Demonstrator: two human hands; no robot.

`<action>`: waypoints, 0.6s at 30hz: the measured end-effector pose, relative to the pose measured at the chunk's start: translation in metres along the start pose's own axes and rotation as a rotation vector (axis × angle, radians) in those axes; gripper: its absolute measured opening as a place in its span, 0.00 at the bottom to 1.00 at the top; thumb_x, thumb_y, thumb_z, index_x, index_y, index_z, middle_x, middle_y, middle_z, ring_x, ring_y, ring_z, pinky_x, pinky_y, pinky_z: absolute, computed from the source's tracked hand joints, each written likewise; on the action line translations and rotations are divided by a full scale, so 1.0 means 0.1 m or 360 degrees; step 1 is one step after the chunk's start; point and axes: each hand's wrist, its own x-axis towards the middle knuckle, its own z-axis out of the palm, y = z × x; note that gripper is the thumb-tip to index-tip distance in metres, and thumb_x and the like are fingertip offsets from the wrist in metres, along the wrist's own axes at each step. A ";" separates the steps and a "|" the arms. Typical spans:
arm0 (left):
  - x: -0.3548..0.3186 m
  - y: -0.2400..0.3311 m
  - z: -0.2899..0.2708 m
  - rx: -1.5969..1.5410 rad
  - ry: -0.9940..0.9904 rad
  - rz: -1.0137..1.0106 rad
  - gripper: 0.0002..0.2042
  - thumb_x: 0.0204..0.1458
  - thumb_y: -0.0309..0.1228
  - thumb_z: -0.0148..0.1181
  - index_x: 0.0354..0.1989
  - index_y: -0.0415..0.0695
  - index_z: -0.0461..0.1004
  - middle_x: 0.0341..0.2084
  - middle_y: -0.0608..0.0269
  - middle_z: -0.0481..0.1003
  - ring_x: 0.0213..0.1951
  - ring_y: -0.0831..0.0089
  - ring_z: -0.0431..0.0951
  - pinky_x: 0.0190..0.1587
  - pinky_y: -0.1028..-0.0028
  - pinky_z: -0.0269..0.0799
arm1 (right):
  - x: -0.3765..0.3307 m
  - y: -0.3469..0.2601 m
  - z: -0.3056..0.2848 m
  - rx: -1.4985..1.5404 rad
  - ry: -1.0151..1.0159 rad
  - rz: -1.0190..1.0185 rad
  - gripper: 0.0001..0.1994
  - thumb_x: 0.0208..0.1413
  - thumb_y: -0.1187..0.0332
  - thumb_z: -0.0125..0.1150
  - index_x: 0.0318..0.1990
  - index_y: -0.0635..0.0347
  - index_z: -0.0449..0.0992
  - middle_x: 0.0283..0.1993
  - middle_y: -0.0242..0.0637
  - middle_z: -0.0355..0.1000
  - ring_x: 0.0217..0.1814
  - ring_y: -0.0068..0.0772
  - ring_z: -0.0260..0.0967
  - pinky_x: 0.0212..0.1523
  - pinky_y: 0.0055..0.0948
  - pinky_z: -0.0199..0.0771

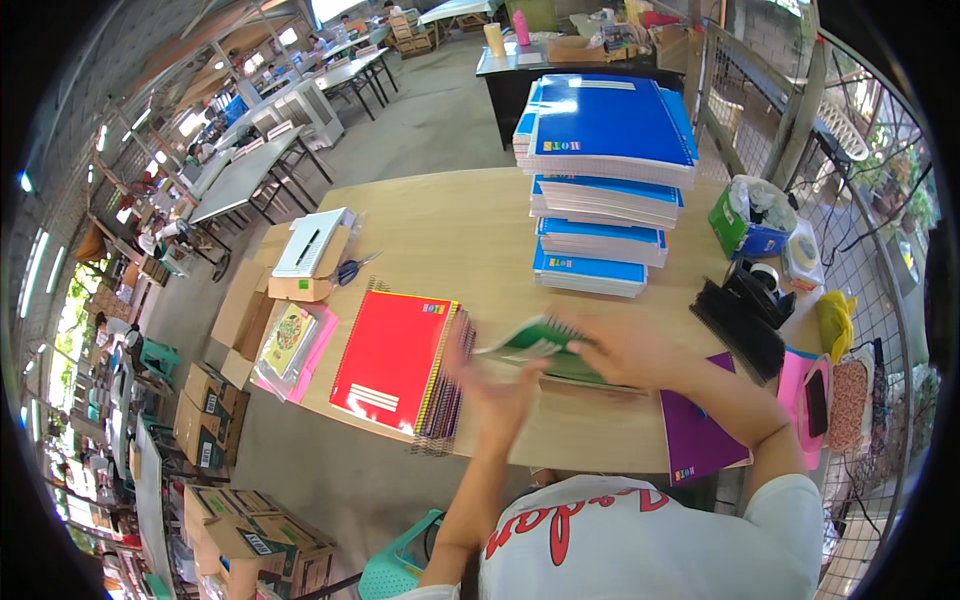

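Observation:
My right hand (pixel 625 348) grips a green spiral notebook (pixel 530 342), whose near-left corner is lifted and curled. More green cover shows beneath that hand, partly hidden by it. My left hand (pixel 488 385), slightly blurred, is held open with thumb and fingers apart, between the green notebook and a stack of spiral notebooks topped by a red notebook (pixel 392 360). It seems to hold nothing. Under my right forearm lies a purple notebook (pixel 705 430), partly covered. Beyond my hands rises a tall stack of blue notebooks (pixel 610 125) in several bundles.
Scissors (pixel 355 268) and a cardboard box with white pads (pixel 310 245) sit at the left table edge, near a plastic-wrapped packet (pixel 290 340). On the right are a tape dispenser (pixel 757 290), a black case (pixel 738 330), a yellow cloth (pixel 836 325) and a green box of plastic (pixel 752 218).

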 end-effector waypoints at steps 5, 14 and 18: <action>0.29 -0.49 -1.04 -0.0522 -0.0208 -0.0645 0.30 0.54 0.24 0.64 0.65 0.35 0.58 0.53 0.51 0.72 0.53 0.68 0.73 0.56 0.69 0.69 | 0.76 -0.18 0.07 0.1857 0.1636 -0.0778 0.32 0.54 0.73 0.62 0.67 0.56 0.56 0.54 0.44 0.69 0.53 0.42 0.71 0.57 0.35 0.70; 1.05 -1.53 -2.39 0.1558 -0.0354 -0.0271 0.13 0.60 0.35 0.57 0.51 0.45 0.76 0.32 0.51 0.79 0.39 0.56 0.81 0.44 0.62 0.74 | 2.76 -0.31 1.52 0.1556 0.1119 0.0131 0.15 0.52 0.74 0.62 0.49 0.62 0.77 0.28 0.40 0.73 0.38 0.37 0.75 0.42 0.38 0.77; 0.83 -1.90 -2.23 0.1697 -0.0403 -0.0220 0.13 0.60 0.36 0.55 0.51 0.48 0.76 0.38 0.46 0.80 0.41 0.48 0.79 0.46 0.54 0.72 | 3.01 -0.05 1.75 0.0982 0.1264 0.0211 0.14 0.51 0.70 0.65 0.46 0.57 0.80 0.43 0.46 0.70 0.48 0.46 0.71 0.50 0.43 0.75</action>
